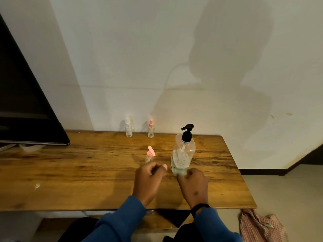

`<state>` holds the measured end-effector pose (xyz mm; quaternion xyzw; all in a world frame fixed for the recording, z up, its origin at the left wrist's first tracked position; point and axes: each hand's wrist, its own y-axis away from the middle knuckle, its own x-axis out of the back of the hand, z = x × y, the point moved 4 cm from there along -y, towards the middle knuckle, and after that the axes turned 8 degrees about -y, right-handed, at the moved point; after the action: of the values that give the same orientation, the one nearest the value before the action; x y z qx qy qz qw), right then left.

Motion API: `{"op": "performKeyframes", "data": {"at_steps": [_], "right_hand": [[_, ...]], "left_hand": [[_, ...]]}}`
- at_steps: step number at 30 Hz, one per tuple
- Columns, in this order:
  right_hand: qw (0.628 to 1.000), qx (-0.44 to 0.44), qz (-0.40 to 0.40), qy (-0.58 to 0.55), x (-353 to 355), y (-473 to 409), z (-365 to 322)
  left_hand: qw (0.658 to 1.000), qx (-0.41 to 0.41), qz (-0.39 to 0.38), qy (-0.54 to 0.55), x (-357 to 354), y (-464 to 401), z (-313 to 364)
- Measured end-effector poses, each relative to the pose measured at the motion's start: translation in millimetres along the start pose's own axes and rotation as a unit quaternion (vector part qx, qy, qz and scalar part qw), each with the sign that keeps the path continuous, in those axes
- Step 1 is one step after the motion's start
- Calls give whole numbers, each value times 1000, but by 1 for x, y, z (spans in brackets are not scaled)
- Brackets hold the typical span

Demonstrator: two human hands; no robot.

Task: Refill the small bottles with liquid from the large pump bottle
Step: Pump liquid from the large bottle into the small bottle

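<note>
The large pump bottle (182,155), clear with a black pump and partly full of pale liquid, stands right of the table's centre. My right hand (194,182) is at its base, curled fingertips pinching the bottle's lower right corner. A small bottle (149,157) with its pink flip cap open stands just left of it. My left hand (150,177) hovers in front of this small bottle with loosely curled fingers, hiding the bottle's base and holding nothing that I can see. Two more small bottles stand by the wall, one with a white top (128,129) and one with a pink top (151,129).
The wooden table (70,172) runs from the left edge to a right end near the large bottle. A black screen (26,110) overhangs the table's far left. A checked cloth (258,226) lies on the floor at the right.
</note>
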<state>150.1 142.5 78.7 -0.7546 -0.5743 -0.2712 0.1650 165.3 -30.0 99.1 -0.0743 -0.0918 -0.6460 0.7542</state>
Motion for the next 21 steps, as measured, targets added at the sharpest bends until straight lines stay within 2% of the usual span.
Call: {"op": "performKeyframes", "data": {"at_steps": [5, 10, 12, 15, 21], "right_hand": [[997, 49, -53, -25, -19, 21, -29], [991, 107, -47, -63, -43, 26, -69], [989, 124, -31, -72, -54, 22, -77], [986, 144, -5, -84, -73, 14, -81], [987, 138, 5, -88, -99, -2, -70]], "left_hand": [[989, -12, 133, 56, 46, 9, -6], [971, 32, 235, -13, 77, -3, -33], [972, 63, 225, -29, 79, -10, -41], [982, 86, 162, -50, 71, -23, -53], [989, 76, 95, -82, 48, -45, -64]]}}
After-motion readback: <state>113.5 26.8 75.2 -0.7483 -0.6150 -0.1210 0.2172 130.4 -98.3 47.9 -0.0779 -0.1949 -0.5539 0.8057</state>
